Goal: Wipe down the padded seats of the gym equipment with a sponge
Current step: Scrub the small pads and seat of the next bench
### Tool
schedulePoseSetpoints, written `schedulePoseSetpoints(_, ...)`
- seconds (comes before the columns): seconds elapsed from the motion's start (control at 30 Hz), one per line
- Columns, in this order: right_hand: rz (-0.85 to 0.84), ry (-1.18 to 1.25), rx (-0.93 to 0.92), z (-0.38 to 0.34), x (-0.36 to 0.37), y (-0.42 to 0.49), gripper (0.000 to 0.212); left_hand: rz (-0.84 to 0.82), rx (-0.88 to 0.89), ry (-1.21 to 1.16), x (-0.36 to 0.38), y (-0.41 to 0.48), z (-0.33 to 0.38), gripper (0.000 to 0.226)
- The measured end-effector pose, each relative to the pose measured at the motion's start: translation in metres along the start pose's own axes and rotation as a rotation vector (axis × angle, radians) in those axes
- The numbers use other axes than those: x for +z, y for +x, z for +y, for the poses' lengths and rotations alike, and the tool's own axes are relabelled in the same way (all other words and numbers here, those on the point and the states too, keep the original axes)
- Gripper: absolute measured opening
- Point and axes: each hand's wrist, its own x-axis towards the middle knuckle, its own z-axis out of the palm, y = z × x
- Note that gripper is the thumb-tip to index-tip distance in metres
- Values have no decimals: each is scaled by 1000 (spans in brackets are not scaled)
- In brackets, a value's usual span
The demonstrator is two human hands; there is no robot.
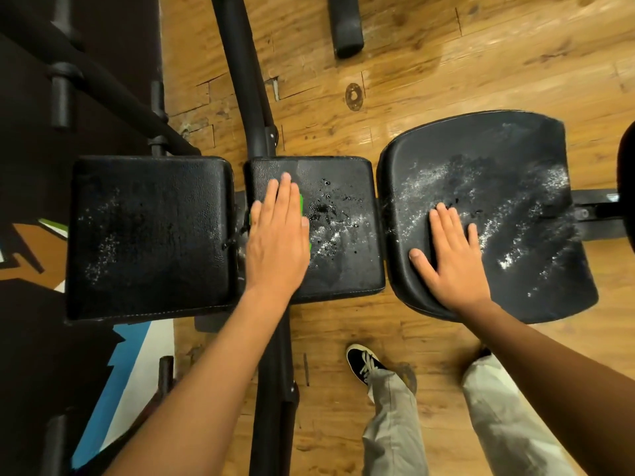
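A: Spotted the sponge?
B: Green, mostly hidden. Just a thin edge visible beside the straight fingers of the left hand, pressed flat onto the middle pad, toward its left side.
A: And the pads?
B: Three, black, grained vinyl, side by side in a row. Left pad: squarish, stitched along the near edge, speckled with faint white flecks. Middle pad: smaller, beaded with droplets and white specks just right of the sponge. Right seat: widest, rounded at its left corners, crossed by a diagonal band of white residue — foam or powder, hard to tell which.
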Motion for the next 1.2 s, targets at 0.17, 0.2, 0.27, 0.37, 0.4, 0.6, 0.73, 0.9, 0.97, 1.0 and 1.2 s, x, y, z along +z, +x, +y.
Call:
schedulePoseSetpoints(0.17,-4,-2,-1,0,-1,0,78,-50,8,30,14,-75,7,57)
schedulePoseSetpoints(0.2,-6,-2,0,0,-1,0,78,-53,10,35,16,-80,7,57)
schedulePoseSetpoints(0.27,-10,-3,1,-1,-1,-1,78,-59,11,36,17,-81,7,57)
schedulePoseSetpoints(0.37,-8,-7,3,-1,-2,0,78,-70,33,37,14,-75,7,58)
schedulePoseSetpoints(0.4,-8,-6,4,-1,-2,0,78,-74,44,37,13,-72,7,58)
schedulePoseSetpoints(0.6,6,3,2,1,1,0,79,-12,-36,9,3,16,9,57)
schedulePoseSetpoints(0.73,9,10,2,0,1,0,79,-15,-23,15,0,50,8,57)
schedulePoseSetpoints(0.9,5,11,0,-2,-1,0,78,-36,-8,-19,7,-17,15,56)
schedulePoseSetpoints(0.97,4,10,2,-2,-1,-1,78,-63,-2,-4,11,-54,16,54)
schedulePoseSetpoints(1.0,6,8,0,-1,-1,-1,78,-67,-6,6,13,-68,17,54)
schedulePoseSetpoints(1.2,16,9,-3,-1,-1,0,77,-43,-5,27,12,-30,18,56)
